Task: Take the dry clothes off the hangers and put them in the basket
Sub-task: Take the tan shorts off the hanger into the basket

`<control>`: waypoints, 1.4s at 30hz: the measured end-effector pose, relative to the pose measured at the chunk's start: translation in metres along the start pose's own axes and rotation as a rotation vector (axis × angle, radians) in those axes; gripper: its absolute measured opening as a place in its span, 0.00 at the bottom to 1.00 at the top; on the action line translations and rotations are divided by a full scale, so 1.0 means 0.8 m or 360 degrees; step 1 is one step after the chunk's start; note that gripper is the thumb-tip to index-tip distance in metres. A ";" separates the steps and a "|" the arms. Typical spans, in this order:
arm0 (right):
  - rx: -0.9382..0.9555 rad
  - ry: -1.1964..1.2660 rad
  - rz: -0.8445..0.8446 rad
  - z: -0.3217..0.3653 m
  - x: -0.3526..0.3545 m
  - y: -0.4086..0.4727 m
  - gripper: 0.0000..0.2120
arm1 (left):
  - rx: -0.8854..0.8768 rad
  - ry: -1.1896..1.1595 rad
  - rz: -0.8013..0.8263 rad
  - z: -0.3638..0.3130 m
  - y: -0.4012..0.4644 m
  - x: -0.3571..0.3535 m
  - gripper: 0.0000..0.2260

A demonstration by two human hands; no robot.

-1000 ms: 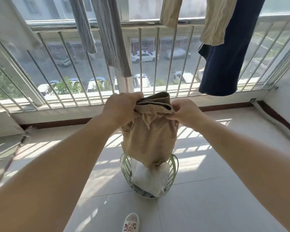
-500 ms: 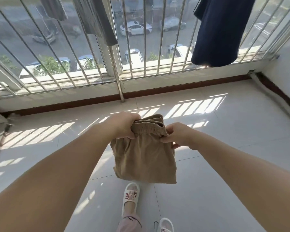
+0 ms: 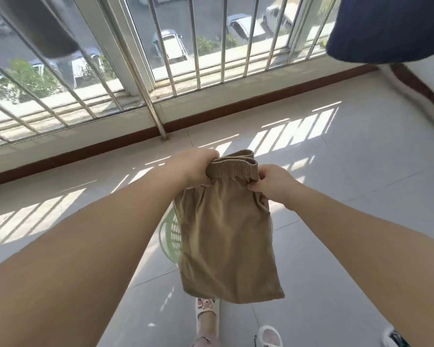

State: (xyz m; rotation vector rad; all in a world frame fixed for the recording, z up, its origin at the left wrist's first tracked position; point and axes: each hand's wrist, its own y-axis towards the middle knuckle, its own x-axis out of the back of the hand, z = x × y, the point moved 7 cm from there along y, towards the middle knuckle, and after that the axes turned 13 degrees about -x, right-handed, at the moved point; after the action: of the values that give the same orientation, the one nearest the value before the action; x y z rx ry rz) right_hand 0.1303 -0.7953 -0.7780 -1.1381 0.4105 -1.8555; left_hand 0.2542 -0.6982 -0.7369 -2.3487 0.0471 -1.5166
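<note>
I grip the tan shorts (image 3: 226, 236) by the waistband, left hand (image 3: 198, 169) and right hand (image 3: 273, 184) each clenched on an end, so they hang folded over the green basket (image 3: 171, 236) on the floor.

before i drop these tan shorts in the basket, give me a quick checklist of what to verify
1. Left hand grips the waistband: ok.
2. Right hand grips the waistband: ok.
3. Tan shorts off any hanger: ok.
4. Shorts over the green basket: ok, the basket shows just behind their left edge.
5. Room in the basket: cannot tell, the shorts hide its inside.
6. Slippered foot clear of the basket: ok.
</note>
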 end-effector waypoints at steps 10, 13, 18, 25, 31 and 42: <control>-0.0158 0.0023 -0.0063 -0.003 -0.050 0.113 0.02 | -0.0064 0.0113 -0.0053 0.105 0.093 -0.077 0.09; -0.0208 -0.0030 -0.0045 -0.016 -0.069 0.128 0.07 | -0.0077 0.0106 -0.0074 0.118 0.099 -0.107 0.08; -0.0240 -0.0045 -0.0010 -0.035 -0.093 0.147 0.04 | -0.0116 0.0151 -0.0180 0.132 0.105 -0.147 0.07; -0.0056 0.0149 -0.0131 -0.013 -0.074 0.171 0.05 | -0.0105 0.0220 -0.0362 0.148 0.134 -0.122 0.05; 0.0102 0.0197 -0.0234 0.012 -0.052 0.191 0.02 | -0.0036 0.0310 -0.0548 0.143 0.142 -0.071 0.08; 0.0011 0.0130 -0.0025 -0.048 -0.091 0.200 0.11 | 0.0166 0.0175 -0.0442 0.130 0.109 -0.163 0.08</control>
State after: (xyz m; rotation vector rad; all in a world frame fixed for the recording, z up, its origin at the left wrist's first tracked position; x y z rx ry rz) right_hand 0.1937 -0.8291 -0.9427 -1.0662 0.4422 -1.9205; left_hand 0.3046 -0.7252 -0.9164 -2.2598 -0.3369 -1.7287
